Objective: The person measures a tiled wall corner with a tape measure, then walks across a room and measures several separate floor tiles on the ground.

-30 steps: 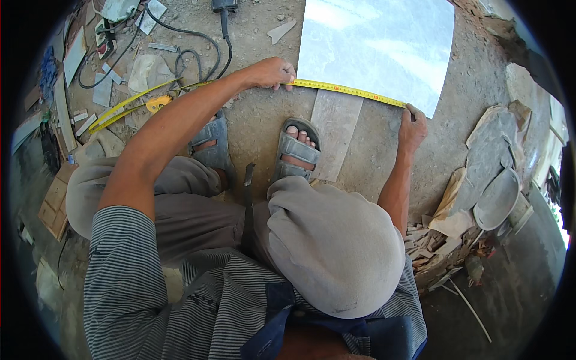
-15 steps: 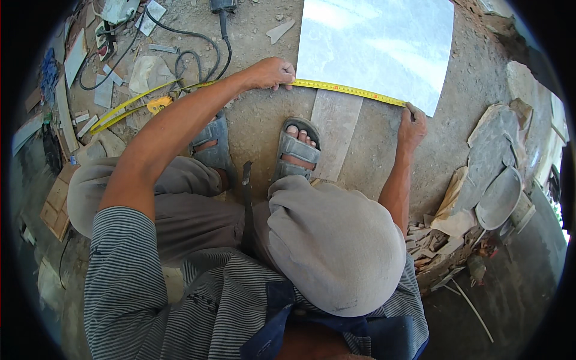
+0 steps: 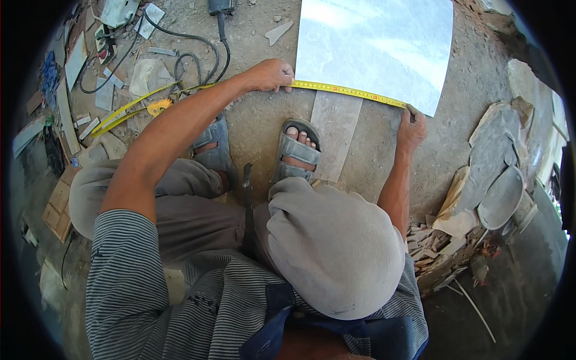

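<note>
A yellow tape measure [image 3: 345, 91] is stretched along the near edge of a pale, glossy tile [image 3: 375, 45]. My left hand [image 3: 271, 75] pinches the tape at the tile's near left corner. At the other end, close to the near right corner, my right hand [image 3: 412, 128] has its fingers closed on the tape. Beyond my left hand, the tape runs on to the left and loops behind my forearm. Its yellow case [image 3: 159, 107] lies there on the ground, partly covered by the arm.
A narrow grey board [image 3: 337, 135] reaches from under the tile toward my sandalled foot [image 3: 298, 147]. At the top, a corded tool [image 3: 221, 7] trails its black cable. Tile offcuts [image 3: 104, 93] litter the left side. An oval pan [image 3: 501, 198] and rubble lie at the right.
Both hands keep their hold on the tape along the tile edge. Only a very slight shift of the whole view shows.
</note>
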Demonstrator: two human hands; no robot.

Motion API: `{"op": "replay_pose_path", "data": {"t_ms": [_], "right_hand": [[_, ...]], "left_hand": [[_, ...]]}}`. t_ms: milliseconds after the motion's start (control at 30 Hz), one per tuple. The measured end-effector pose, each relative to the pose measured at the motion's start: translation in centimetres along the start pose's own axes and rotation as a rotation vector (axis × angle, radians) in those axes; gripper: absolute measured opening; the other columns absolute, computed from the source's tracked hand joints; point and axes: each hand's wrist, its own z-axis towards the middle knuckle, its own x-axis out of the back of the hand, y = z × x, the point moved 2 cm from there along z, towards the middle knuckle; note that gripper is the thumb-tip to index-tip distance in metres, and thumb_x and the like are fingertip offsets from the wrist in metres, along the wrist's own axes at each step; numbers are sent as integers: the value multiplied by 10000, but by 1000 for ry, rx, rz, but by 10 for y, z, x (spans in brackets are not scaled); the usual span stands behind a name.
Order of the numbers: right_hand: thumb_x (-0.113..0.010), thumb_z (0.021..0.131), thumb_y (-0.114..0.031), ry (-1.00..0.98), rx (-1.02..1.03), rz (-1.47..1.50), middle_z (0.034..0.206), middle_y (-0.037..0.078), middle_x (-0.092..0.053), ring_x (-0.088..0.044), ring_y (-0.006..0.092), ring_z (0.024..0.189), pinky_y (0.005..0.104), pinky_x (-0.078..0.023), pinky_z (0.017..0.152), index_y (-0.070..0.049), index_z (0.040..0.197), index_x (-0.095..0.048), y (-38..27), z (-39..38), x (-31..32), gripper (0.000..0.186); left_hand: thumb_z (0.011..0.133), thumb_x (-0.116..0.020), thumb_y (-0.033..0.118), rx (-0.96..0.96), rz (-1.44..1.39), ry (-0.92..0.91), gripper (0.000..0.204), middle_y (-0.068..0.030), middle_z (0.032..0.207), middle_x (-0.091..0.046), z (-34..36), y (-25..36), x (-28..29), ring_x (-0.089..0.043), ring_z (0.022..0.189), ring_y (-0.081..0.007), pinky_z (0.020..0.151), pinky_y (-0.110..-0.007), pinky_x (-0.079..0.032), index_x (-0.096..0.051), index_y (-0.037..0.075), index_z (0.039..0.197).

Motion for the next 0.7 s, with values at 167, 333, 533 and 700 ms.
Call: {"op": "replay_pose_path", "data": {"t_ms": [167,333,533,700], "right_hand": [[-621,745,8,24,137,3,821,110,-644,-624,240,761,332,-484,687,-20,873,-672,1,0,1,140],[-622,750,11,13,135,-12,820,106,-639,-617,238,753,332,-481,676,-22,873,-671,1,-1,2,137],[-627,755,8,20,151,12,829,104,-644,-624,233,763,327,-485,680,-20,874,-669,3,-1,0,130],[-628,755,7,12,134,4,830,103,-649,-628,233,766,324,-489,689,-16,872,-669,2,0,1,125]], "left_hand": [[857,-566,196,-27,5,-1,248,-71,773,-654,0,-2,-1,-513,561,-98,504,-240,-414,-595,-24,968],[865,-560,193,-29,-40,-1,238,-67,775,-647,0,-2,-2,-500,562,-97,512,-235,-410,-587,-19,969],[870,-561,195,-48,-21,29,225,-39,750,-635,-6,-2,-2,-496,586,-89,527,-232,-397,-588,-10,960],[861,-551,212,-130,61,68,244,-43,742,-643,-7,-4,-3,-530,631,-111,574,-253,-410,-610,2,970]]}}
